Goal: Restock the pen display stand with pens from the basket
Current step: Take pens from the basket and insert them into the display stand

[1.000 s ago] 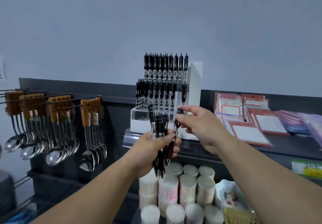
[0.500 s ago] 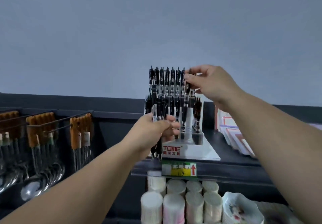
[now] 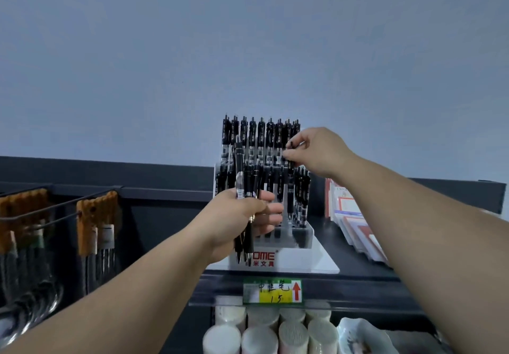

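pen display stand base reads "OME" in red, shelf price tag "15" with red arrow, left hand gripping black pen bundle before stand, right hand fingertips pinching single pen at top row's right end

Space above the pen stand, before the wall, is open. The left hand with its bundle of pens blocks the stand's left front. The right hand, pinching a pen, covers the top row's right end, and card packets crowd the stand's right side.
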